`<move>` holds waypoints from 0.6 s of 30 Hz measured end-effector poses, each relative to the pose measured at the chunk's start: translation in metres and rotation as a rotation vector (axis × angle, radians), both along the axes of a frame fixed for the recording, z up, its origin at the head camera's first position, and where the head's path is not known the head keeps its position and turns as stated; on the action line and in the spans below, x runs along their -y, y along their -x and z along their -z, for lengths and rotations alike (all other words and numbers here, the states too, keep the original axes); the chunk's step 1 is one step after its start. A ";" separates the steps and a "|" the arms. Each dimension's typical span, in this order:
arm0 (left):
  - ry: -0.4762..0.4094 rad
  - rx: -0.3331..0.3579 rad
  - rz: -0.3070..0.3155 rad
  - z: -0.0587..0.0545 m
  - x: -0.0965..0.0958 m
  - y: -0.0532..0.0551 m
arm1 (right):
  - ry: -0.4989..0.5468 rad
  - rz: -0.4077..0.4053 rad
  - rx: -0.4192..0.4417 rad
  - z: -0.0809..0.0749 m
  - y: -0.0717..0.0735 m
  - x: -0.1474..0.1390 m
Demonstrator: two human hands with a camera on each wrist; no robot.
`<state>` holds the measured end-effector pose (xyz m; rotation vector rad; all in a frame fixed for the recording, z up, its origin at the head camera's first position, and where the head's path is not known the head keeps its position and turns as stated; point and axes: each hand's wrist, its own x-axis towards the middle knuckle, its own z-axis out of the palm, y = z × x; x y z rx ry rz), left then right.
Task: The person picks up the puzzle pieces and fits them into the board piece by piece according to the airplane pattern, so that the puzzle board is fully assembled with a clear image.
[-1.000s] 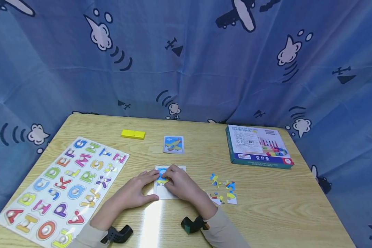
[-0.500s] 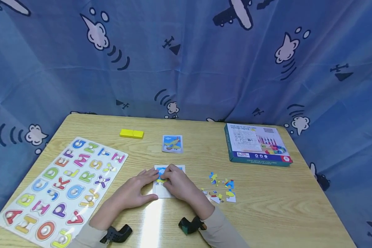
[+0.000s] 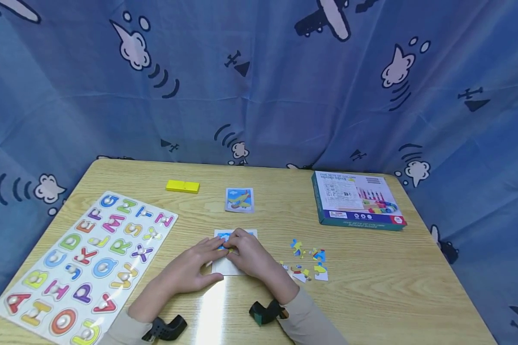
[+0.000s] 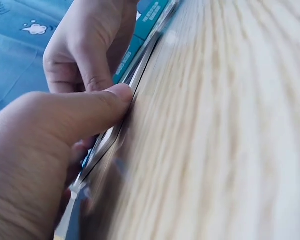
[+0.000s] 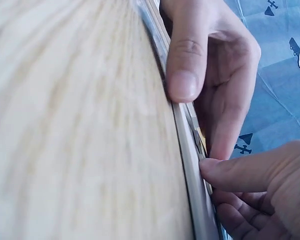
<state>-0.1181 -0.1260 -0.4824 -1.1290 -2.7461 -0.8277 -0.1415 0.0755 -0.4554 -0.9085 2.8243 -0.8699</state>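
Note:
A small white puzzle board (image 3: 227,267) lies flat on the table, with blue and yellow jigsaw pieces (image 3: 224,235) in its upper left part. My left hand (image 3: 194,266) reaches over from the left; its fairly straight fingers rest on these pieces and its thumb lies at the board's near edge. From the right, my right hand (image 3: 252,256) has curled fingers and pinches a jigsaw piece at the board, mostly hidden beneath the fingers. In the right wrist view the right thumb (image 5: 222,172) meets the piece edges, close to the left fingers.
Several loose jigsaw pieces (image 3: 321,272) lie right of the board. Behind it is an airplane picture card (image 3: 239,200). A yellow block (image 3: 182,187) stands further back. A large alphabet board (image 3: 125,211) covers the left side; a boxed toy set (image 3: 358,201) sits back right.
My left hand has shifted slightly right, its fingers now further over the pieces and nearer the right fingertips. The right hand stays at the same place on the board.

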 end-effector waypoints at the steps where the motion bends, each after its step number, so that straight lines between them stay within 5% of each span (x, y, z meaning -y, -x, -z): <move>1: 0.008 0.003 0.001 0.000 -0.001 0.000 | 0.002 0.001 -0.003 0.000 0.000 0.000; 18: 0.012 0.120 -0.025 -0.002 -0.002 -0.001 | -0.005 -0.025 0.108 -0.011 0.001 -0.025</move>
